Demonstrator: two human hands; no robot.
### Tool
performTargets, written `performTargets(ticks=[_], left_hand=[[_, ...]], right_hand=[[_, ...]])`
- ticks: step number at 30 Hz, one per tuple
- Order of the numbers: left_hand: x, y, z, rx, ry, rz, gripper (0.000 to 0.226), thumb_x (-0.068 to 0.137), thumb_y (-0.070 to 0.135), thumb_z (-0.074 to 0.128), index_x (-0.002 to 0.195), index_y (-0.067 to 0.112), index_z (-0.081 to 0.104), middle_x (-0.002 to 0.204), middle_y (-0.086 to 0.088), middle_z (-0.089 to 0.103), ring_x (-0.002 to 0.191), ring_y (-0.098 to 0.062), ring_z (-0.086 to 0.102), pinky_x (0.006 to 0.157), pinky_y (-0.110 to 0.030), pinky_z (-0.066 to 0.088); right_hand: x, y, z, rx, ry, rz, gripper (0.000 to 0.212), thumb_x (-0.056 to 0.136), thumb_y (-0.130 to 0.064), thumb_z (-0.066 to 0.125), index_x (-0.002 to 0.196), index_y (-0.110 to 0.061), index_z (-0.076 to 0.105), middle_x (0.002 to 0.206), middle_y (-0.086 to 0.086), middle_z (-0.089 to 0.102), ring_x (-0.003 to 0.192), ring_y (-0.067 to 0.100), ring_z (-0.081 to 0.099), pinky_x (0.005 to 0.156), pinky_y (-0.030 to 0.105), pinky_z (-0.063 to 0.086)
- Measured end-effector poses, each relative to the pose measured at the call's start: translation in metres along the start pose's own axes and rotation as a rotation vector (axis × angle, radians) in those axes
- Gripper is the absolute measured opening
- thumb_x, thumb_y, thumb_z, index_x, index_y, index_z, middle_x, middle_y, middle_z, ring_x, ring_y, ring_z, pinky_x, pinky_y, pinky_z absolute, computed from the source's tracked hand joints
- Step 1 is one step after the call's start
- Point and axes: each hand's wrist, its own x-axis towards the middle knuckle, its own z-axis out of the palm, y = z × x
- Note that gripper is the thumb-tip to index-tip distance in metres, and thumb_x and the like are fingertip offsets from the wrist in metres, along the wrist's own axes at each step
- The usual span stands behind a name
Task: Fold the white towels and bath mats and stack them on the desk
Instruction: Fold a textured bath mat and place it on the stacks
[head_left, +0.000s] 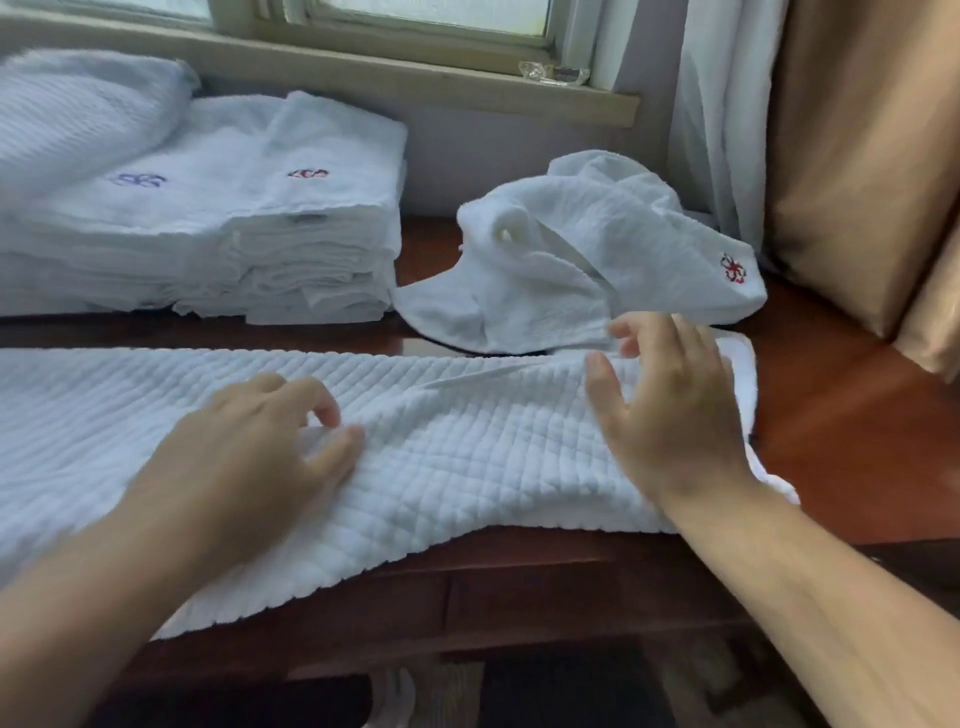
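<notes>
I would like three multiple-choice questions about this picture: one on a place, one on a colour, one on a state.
1. Where does the crumpled towel lie? A on the floor; B on the window sill; C right of the folded stack.
2. Its emblem is: A red; B green; C yellow.
3. The quilted mat is: A rolled up; B spread across the desk; C hanging at the window.
Answers: C, it sits on the desk beside the stack; A, the stitching is red; B, it lies open along the desk's front.
</notes>
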Motion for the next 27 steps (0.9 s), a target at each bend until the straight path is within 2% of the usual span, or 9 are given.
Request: performTargets(ticks=[3, 6, 9, 13, 16, 18, 20, 23, 27], left_hand=[[0.010, 0.005, 0.002, -0.177, -0.062, -0.010, 0.020, 0.090, 0.060, 0.045, 0.091, 0.043, 0.056, 0.094, 0.020, 0.056, 0.084, 0.002, 0.053, 0.064, -0.023, 0.038], [0.018, -0.009, -0.006, -0.436, -0.095, -0.091, 0.013, 0.100, 0.038, 0.049, 0.101, 0.039, 0.062, 0.098, 0.015, 0.063, 0.085, -0.001, 0.058, 0.067, -0.023, 0.042], [0.004, -0.036, -0.026, -0.509, -0.030, -0.058, 0.014, 0.099, 0.034, 0.050, 0.106, 0.040, 0.060, 0.097, 0.016, 0.064, 0.087, 0.004, 0.059, 0.070, -0.023, 0.044], [-0.033, -0.090, -0.045, -0.143, 0.004, -0.018, 0.020, 0.091, 0.057, 0.043, 0.095, 0.042, 0.054, 0.090, 0.021, 0.057, 0.085, 0.007, 0.053, 0.067, -0.022, 0.040], [-0.051, -0.122, -0.048, 0.088, 0.050, -0.056, 0.027, 0.093, 0.058, 0.035, 0.090, 0.036, 0.051, 0.090, 0.018, 0.051, 0.086, -0.002, 0.047, 0.079, -0.032, 0.037], [-0.054, -0.134, -0.048, 0.011, 0.100, -0.084, 0.028, 0.097, 0.052, 0.035, 0.085, 0.032, 0.051, 0.087, 0.015, 0.051, 0.085, -0.005, 0.048, 0.079, -0.034, 0.035], [-0.050, -0.141, -0.049, -0.118, 0.144, -0.089, 0.029, 0.098, 0.044, 0.038, 0.077, 0.028, 0.051, 0.080, 0.011, 0.054, 0.080, -0.004, 0.049, 0.072, -0.032, 0.034], [-0.049, -0.152, -0.054, -0.182, 0.210, -0.077, 0.032, 0.100, 0.038, 0.041, 0.074, 0.024, 0.051, 0.074, 0.008, 0.055, 0.074, -0.006, 0.051, 0.063, -0.029, 0.033], [-0.070, -0.176, -0.055, -0.047, 0.198, -0.046, 0.034, 0.096, 0.053, 0.031, 0.078, 0.029, 0.048, 0.079, 0.013, 0.053, 0.077, -0.005, 0.049, 0.065, -0.026, 0.038]], right_hand=[[0.012, -0.085, 0.023, 0.500, -0.051, -0.008, 0.028, 0.097, -0.041, 0.046, 0.109, -0.019, 0.057, 0.090, -0.008, 0.062, 0.084, 0.007, 0.059, 0.070, 0.023, 0.049], [0.023, -0.143, 0.053, 0.859, -0.187, 0.302, 0.024, 0.100, -0.042, 0.044, 0.094, -0.023, 0.056, 0.078, -0.008, 0.063, 0.075, 0.008, 0.062, 0.070, 0.032, 0.054], [0.019, -0.146, 0.078, 0.882, -0.393, 0.462, 0.033, 0.100, -0.038, 0.046, 0.090, -0.011, 0.061, 0.075, -0.002, 0.064, 0.074, 0.018, 0.062, 0.073, 0.042, 0.055], [0.011, -0.139, 0.091, 0.759, -0.517, 0.189, 0.031, 0.092, -0.047, 0.049, 0.078, -0.024, 0.064, 0.070, -0.013, 0.063, 0.068, 0.001, 0.057, 0.064, 0.023, 0.043], [0.007, -0.156, 0.093, 0.447, -0.570, -0.259, 0.044, 0.095, -0.063, 0.035, 0.092, -0.034, 0.068, 0.093, -0.018, 0.062, 0.095, 0.004, 0.052, 0.086, 0.031, 0.040], [0.003, -0.183, 0.095, 0.322, -0.713, -0.516, 0.068, 0.091, -0.077, 0.019, 0.112, -0.036, 0.068, 0.112, -0.016, 0.061, 0.112, 0.007, 0.049, 0.097, 0.034, 0.039], [0.002, -0.212, 0.100, 0.371, -0.802, -0.513, 0.071, 0.089, -0.081, 0.021, 0.113, -0.033, 0.067, 0.109, -0.015, 0.061, 0.105, 0.005, 0.051, 0.092, 0.033, 0.044], [0.003, -0.234, 0.110, 0.361, -0.787, -0.510, 0.052, 0.090, -0.077, 0.031, 0.088, -0.033, 0.058, 0.090, -0.014, 0.055, 0.082, 0.004, 0.052, 0.074, 0.029, 0.046], [0.000, -0.235, 0.111, 0.277, -0.841, -0.718, 0.049, 0.080, -0.083, 0.025, 0.075, -0.036, 0.038, 0.081, -0.017, 0.047, 0.070, 0.001, 0.046, 0.061, 0.024, 0.035]])
